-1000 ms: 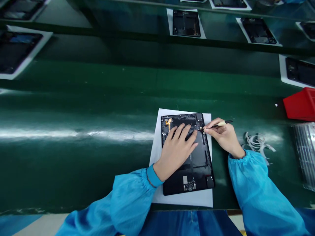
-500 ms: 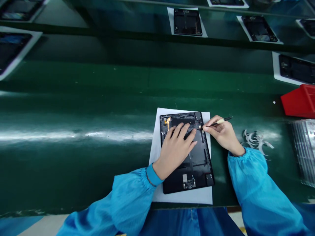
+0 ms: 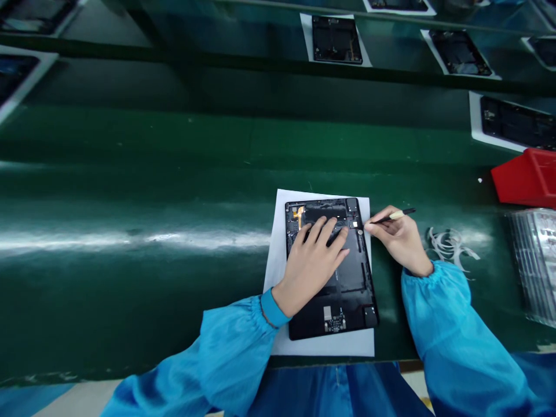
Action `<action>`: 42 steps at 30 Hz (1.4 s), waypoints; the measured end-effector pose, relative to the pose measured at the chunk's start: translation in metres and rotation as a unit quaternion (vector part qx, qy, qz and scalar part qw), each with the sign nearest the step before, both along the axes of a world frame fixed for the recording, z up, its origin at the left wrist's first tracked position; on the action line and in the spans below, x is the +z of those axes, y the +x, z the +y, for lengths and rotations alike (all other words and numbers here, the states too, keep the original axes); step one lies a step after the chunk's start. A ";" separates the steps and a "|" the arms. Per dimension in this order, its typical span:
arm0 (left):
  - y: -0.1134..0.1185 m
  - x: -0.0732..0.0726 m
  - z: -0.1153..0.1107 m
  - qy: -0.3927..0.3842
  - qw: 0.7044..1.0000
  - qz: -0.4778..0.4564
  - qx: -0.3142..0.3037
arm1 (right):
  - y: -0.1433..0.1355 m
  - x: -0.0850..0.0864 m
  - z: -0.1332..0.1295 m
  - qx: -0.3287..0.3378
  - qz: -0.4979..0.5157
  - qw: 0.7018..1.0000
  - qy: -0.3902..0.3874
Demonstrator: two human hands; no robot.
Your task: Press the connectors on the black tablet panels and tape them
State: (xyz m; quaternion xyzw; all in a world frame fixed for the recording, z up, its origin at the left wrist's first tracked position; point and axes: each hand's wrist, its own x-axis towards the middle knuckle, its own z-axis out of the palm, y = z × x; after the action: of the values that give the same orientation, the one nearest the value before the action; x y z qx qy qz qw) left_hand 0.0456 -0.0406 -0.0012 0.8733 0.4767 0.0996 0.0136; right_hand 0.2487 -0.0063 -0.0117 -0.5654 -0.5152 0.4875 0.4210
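An opened black tablet [image 3: 351,272] lies on a white sheet [image 3: 321,347], its inner parts facing up. Across its upper middle rests my left hand [image 3: 313,260], palm down with the fingers spread, covering part of the inside. A gold-orange flex cable [image 3: 299,216] shows at the top left of the tablet, and a small circuit board [image 3: 335,322] at the bottom. Just off the tablet's upper right edge, my right hand [image 3: 398,238] pinches a thin dark pen-like tool [image 3: 396,215] with a cream-coloured band. The fingers hide its working tip.
Curled clear strips [image 3: 452,246] lie right of my right hand. Farther right are a red bin [image 3: 523,179] and a stack of clear plastic trays [image 3: 536,260]. More opened tablets on white sheets, such as one tablet [image 3: 336,39], occupy the raised levels at the back.
My right hand has drawn slightly to the right with the tool, from over the tablet's edge to just beside it. My left hand stays spread on the tablet.
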 end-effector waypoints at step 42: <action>-0.028 0.041 -0.051 -0.013 0.907 -0.420 0.006 | -0.027 0.051 -0.089 0.084 -0.140 0.975 0.152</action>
State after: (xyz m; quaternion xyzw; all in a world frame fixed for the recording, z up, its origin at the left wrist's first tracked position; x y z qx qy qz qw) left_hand 0.0175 -0.0916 0.0398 0.7475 0.4335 0.4510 0.2233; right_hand 0.2215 -0.0957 0.0393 -0.5119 -0.6828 0.3534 0.3831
